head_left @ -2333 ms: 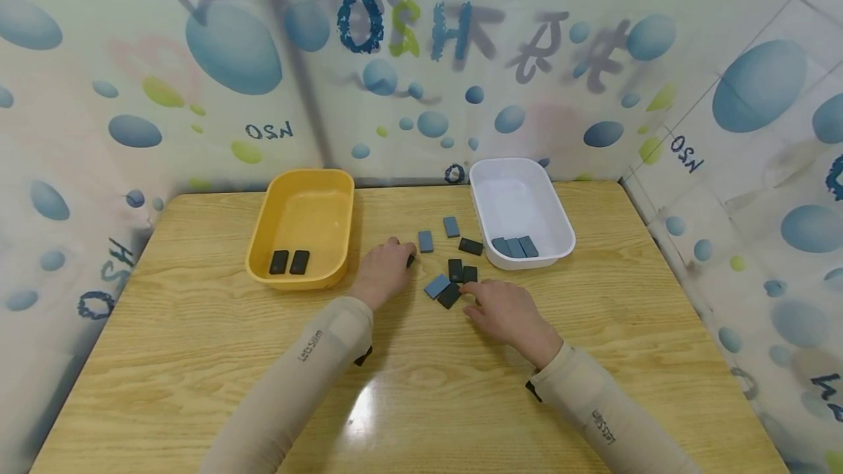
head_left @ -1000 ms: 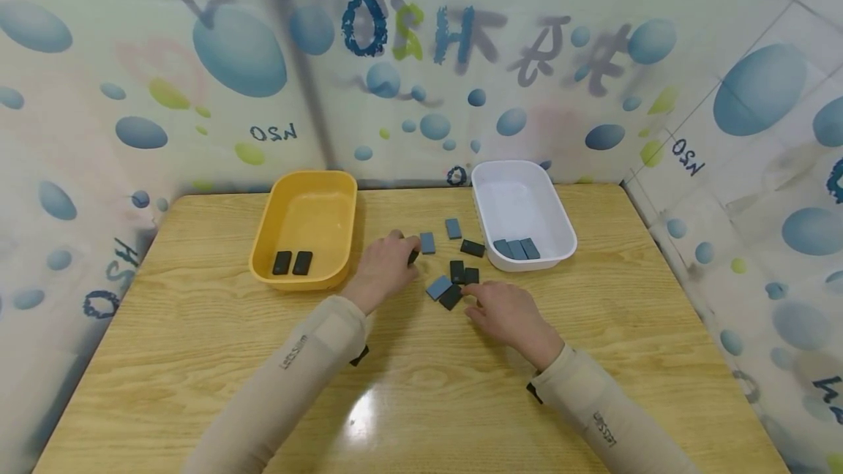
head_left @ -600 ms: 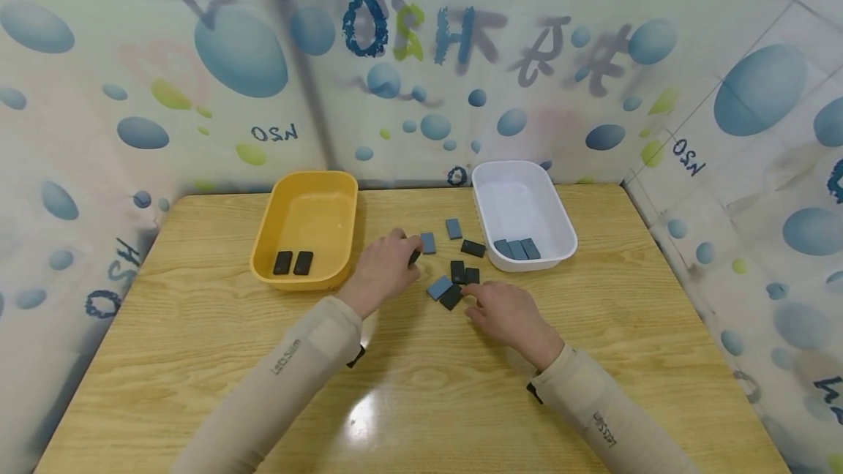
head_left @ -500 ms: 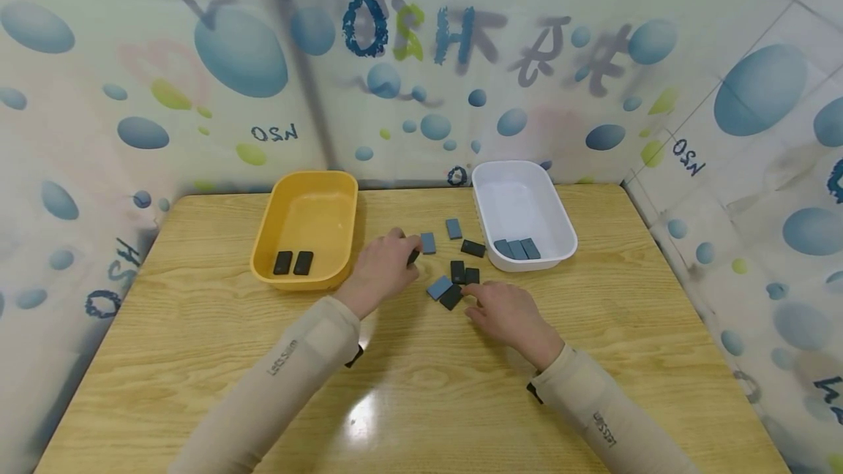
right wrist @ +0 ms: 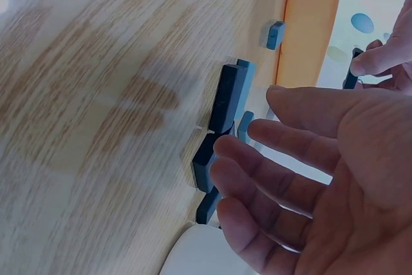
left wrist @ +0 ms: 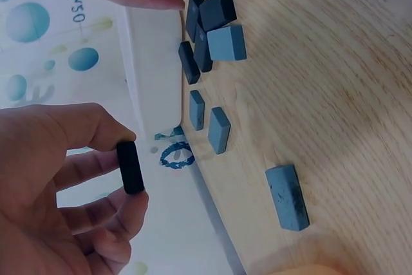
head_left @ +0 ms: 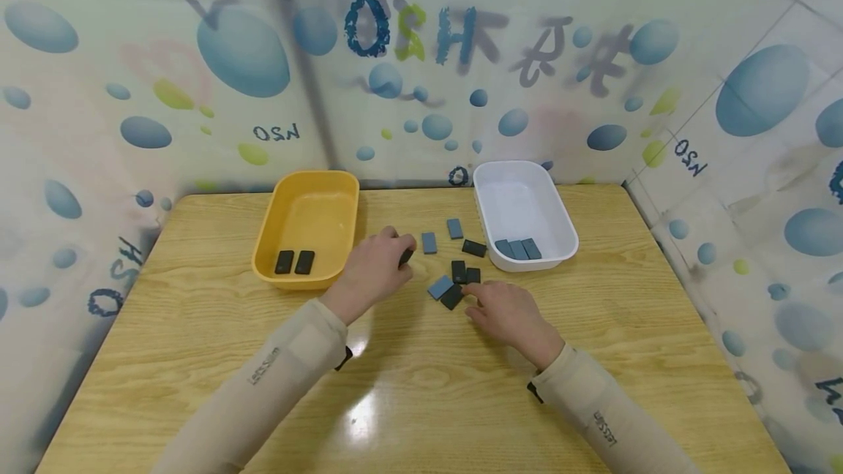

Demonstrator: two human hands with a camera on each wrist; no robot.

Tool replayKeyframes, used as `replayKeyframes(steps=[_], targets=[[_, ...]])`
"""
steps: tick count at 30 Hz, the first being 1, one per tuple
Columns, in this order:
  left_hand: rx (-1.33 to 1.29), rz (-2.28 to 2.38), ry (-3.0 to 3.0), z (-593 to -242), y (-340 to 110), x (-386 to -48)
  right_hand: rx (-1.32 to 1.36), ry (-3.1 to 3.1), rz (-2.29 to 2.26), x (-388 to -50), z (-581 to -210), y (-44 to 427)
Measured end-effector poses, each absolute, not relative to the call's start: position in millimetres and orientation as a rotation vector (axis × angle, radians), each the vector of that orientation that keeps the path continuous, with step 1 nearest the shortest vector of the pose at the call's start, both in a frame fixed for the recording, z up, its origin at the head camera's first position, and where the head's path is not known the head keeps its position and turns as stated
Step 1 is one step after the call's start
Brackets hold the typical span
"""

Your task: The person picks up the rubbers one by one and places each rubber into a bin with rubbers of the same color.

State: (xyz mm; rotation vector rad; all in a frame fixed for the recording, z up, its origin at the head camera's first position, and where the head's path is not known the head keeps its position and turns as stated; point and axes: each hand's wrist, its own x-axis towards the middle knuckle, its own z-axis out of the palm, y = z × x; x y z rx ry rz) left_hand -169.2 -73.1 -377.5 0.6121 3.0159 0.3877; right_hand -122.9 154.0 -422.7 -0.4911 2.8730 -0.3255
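My left hand (head_left: 374,269) pinches a black tile (left wrist: 130,167) between thumb and fingertips, raised above the table just right of the yellow bin. My right hand (head_left: 510,313) lies beside the loose tiles with its fingers loosely bent and nothing held. Its fingertips are close to a black tile (head_left: 451,297); whether they touch is unclear. Next to that one are a blue-grey tile (head_left: 440,287) and two more black tiles. Farther back lie a black tile (head_left: 474,248) and two blue-grey tiles. In the left wrist view another blue-grey tile (left wrist: 288,198) shows, hidden in the head view.
At the left stands the yellow bin (head_left: 263,236) with two black tiles inside. The white bin (head_left: 569,236), holding several blue-grey tiles, stands at the right. A patterned wall covering (head_left: 408,159) rises behind the wooden table (head_left: 421,401).
The left hand, with the black tile in its pinch, has shifted a little to the left, and its forearm has swung left. The right hand stays in place.
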Motion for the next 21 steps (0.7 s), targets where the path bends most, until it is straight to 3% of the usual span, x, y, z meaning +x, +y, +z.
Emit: replayKeyframes(steps=[21], targets=[[0.518,0.412,3.067,-372.0,-117.6,-167.0,-0.504,2.876,-0.307,-123.6,-422.8,153.7]])
